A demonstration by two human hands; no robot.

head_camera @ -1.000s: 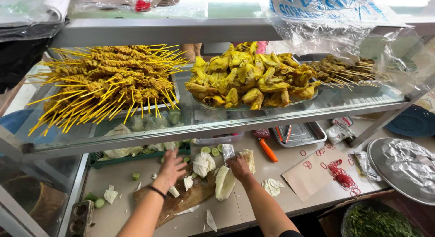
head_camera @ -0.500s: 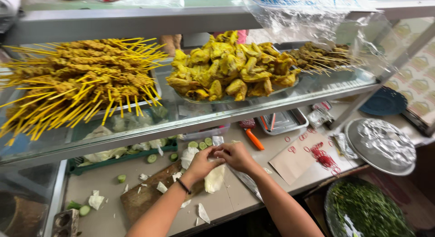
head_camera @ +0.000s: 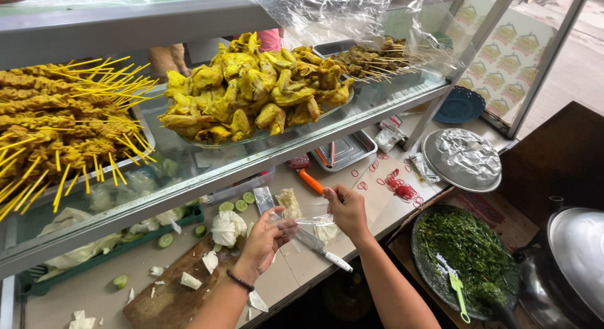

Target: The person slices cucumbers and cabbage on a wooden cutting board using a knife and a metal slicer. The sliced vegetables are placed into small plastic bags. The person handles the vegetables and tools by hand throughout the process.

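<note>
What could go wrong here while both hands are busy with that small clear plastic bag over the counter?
1. The white-handled knife lies on the counter right under the small clear plastic bag, handle near the edge; the left hand or right hand might brush it off.
2. White cabbage pieces sit loose by the wooden cutting board; a forearm could sweep them off.
</note>
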